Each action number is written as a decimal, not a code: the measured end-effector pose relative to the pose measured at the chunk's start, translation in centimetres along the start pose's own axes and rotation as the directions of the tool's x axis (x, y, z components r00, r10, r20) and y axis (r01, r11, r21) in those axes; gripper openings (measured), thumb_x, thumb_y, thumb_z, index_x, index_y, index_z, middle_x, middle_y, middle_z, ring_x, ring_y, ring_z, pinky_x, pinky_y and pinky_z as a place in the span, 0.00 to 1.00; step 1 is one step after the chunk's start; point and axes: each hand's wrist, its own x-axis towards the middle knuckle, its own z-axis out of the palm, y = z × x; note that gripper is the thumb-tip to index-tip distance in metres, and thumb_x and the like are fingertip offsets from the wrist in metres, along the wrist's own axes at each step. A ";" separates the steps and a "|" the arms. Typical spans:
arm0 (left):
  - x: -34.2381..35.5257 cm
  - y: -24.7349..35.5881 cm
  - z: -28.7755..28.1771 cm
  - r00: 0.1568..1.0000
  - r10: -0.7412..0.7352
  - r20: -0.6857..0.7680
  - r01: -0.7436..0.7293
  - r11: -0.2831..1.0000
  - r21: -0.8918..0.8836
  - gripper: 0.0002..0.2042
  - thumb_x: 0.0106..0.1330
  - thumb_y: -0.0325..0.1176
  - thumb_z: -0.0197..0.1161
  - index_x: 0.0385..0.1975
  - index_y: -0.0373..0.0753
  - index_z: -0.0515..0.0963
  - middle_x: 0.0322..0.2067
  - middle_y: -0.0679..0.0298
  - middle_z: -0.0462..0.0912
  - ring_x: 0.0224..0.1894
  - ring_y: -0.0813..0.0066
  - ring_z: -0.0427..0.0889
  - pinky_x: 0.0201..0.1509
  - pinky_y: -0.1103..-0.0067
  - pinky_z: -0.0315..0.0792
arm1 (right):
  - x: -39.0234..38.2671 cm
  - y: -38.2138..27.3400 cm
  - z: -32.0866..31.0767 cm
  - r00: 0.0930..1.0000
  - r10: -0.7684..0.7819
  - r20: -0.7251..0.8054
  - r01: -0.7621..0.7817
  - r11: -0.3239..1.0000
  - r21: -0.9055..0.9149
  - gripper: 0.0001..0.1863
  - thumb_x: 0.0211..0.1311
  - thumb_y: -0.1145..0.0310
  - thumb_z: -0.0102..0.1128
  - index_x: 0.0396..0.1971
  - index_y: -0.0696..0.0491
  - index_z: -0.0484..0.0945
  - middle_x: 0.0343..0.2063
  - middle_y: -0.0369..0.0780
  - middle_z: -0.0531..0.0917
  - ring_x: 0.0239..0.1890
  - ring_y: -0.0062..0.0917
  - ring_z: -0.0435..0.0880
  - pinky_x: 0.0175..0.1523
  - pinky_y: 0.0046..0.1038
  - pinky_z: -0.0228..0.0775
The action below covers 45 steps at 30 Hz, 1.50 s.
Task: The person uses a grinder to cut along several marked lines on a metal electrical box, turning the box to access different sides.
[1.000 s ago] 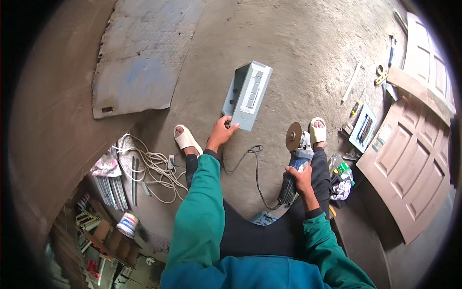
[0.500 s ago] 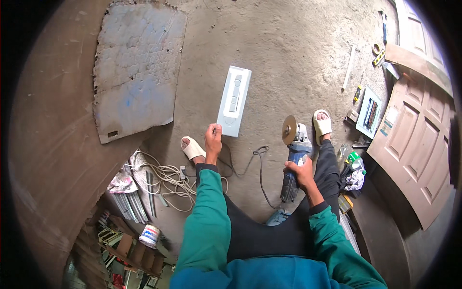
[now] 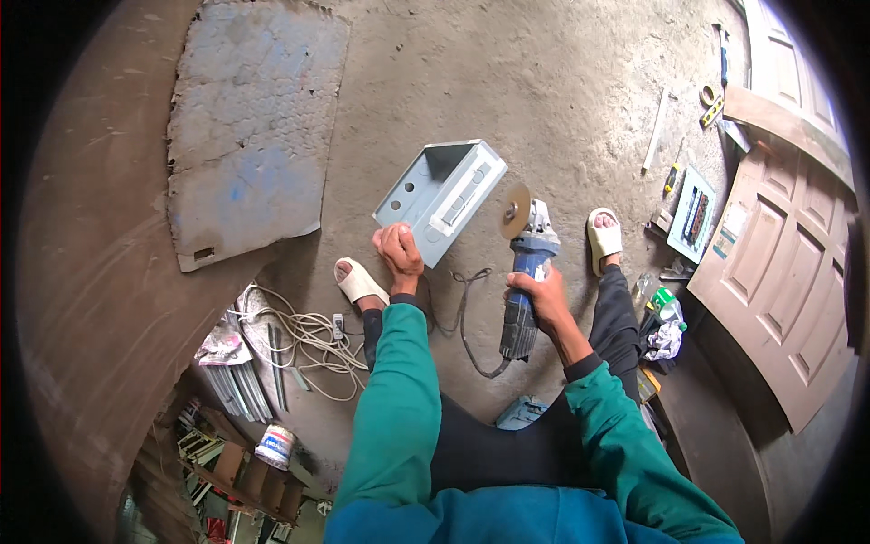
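Note:
My left hand [image 3: 399, 253] grips the near edge of a grey metal electrical box [image 3: 437, 238], which is tilted so its hollow inside and two round holes in one wall show. A white strip with slot and circle outlines runs along its facing side. In my right hand [image 3: 540, 295] is a blue angle grinder [image 3: 524, 313], fingers wrapped round its body. The grinder's tan disc [image 3: 516, 211] points away from me, a little right of the box and apart from it. Whether the disc spins cannot be made out. A dark cord leaves the grinder's lower end.
A worn grey board [image 3: 254, 136] lies left. Coiled pale cable [image 3: 317, 340], metal strips [image 3: 245, 392] and a paint can [image 3: 275, 446] are at lower left. Rightward are a panelled door [image 3: 770, 281], a light-blue panel [image 3: 692, 213], a hammer [image 3: 723, 54] and a level [image 3: 712, 111].
The box has been turned and tilted by my left hand, so its open inside now shows. My right hand has brought the grinder left, closer to the box.

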 end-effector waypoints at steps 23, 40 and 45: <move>-8.1 5.2 1.0 0.952 -0.263 0.153 0.273 0.961 -0.044 0.19 0.71 0.41 0.46 0.22 0.32 0.64 0.22 0.42 0.70 0.27 0.38 0.69 0.29 0.58 0.60 | 2.8 1.5 -0.8 0.986 0.023 0.166 -0.049 0.987 0.152 0.13 0.45 0.73 0.66 0.30 0.60 0.72 0.23 0.40 0.78 0.20 0.24 0.80 0.27 0.27 0.79; -11.1 6.1 1.9 0.965 -0.249 0.079 0.256 0.962 -0.093 0.16 0.71 0.38 0.46 0.24 0.32 0.67 0.25 0.41 0.72 0.31 0.37 0.69 0.33 0.56 0.61 | 3.3 2.1 -2.3 0.986 -0.010 0.167 0.017 0.999 -0.044 0.14 0.47 0.69 0.66 0.29 0.62 0.75 0.22 0.42 0.79 0.20 0.28 0.81 0.26 0.27 0.77; -11.4 6.7 2.0 0.965 -0.254 0.069 0.261 0.958 -0.115 0.16 0.70 0.37 0.47 0.23 0.32 0.66 0.24 0.43 0.71 0.30 0.39 0.69 0.33 0.56 0.61 | 2.9 1.7 -2.5 0.983 0.003 0.186 0.001 1.000 -0.022 0.13 0.47 0.69 0.65 0.30 0.62 0.76 0.23 0.42 0.79 0.20 0.28 0.82 0.26 0.27 0.77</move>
